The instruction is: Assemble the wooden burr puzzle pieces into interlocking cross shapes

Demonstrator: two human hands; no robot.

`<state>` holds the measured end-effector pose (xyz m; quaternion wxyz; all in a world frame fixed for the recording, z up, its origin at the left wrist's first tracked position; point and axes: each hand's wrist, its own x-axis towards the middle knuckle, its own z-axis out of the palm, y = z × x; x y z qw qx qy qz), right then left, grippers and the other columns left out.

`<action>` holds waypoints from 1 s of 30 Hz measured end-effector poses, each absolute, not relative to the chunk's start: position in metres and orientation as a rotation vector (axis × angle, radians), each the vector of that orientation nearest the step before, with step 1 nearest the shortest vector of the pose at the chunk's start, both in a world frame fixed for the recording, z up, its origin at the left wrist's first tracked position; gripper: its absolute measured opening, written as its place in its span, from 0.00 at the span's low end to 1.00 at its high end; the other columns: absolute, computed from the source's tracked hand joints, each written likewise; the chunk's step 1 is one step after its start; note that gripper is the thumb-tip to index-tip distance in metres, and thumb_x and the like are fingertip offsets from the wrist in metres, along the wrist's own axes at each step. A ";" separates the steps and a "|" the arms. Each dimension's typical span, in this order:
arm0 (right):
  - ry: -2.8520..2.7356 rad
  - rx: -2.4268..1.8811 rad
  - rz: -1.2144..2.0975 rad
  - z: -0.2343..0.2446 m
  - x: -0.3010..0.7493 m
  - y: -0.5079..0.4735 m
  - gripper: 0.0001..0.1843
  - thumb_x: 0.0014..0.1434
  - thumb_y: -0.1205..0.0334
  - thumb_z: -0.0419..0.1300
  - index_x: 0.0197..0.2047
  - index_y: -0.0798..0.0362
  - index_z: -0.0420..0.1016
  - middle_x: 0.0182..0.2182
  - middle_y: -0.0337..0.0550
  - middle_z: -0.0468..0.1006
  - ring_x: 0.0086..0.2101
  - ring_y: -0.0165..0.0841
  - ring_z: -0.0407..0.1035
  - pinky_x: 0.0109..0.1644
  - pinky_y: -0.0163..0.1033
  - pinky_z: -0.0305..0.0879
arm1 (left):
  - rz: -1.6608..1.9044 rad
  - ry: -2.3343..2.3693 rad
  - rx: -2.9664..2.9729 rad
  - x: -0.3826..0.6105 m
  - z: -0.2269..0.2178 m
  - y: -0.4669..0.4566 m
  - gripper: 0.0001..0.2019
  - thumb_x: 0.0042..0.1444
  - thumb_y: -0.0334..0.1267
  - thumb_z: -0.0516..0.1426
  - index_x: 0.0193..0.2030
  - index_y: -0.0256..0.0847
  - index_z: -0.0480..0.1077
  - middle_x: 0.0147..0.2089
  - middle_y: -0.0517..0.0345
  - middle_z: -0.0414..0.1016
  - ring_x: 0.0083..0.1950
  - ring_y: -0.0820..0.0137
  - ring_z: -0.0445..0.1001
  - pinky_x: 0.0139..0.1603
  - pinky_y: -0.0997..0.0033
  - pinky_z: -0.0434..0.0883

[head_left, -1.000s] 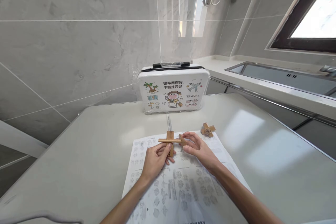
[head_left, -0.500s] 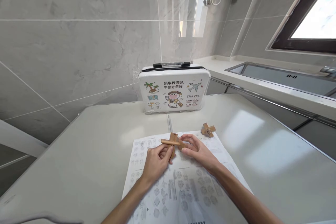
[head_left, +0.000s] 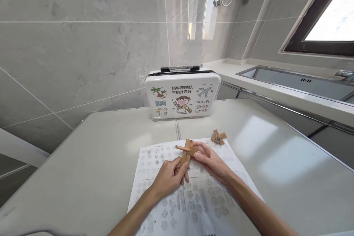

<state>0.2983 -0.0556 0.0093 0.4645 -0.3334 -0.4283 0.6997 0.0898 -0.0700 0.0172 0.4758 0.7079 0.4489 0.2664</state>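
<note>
A cross-shaped wooden puzzle (head_left: 187,151), made of interlocking brown pieces, is held above a printed sheet. My left hand (head_left: 172,175) pinches its lower end between thumb and fingers. On the right side, my right hand (head_left: 211,160) grips another arm of it, thumb in front and fingers behind. A thin wooden rod-like part sticks out to the left. The printed instruction sheet (head_left: 155,199) lies under both hands, covered with small diagrams. At the sheet's upper right corner rests a second cluster of wooden pieces (head_left: 218,137), with a mark on its face.
A white cartoon-printed case (head_left: 182,97) in clear plastic stands at the back of the white table (head_left: 91,169), near the grey tiled wall. To the right are a counter with a sink (head_left: 293,79) and a window. Pipes hang on the wall above.
The wooden puzzle has turned and shifted slightly right. My left hand has slid to its lower end, and my right thumb now presses on its right arm.
</note>
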 end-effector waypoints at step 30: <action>-1.175 -0.628 1.725 0.008 0.287 -0.063 0.33 0.52 0.56 0.79 0.53 0.44 0.65 0.57 0.48 0.76 0.56 0.44 0.74 0.63 0.53 0.67 | 0.581 1.043 1.786 0.086 0.021 -0.075 0.19 0.74 0.49 0.48 0.31 0.43 0.64 0.17 0.65 0.68 0.18 0.73 0.65 0.25 0.74 0.62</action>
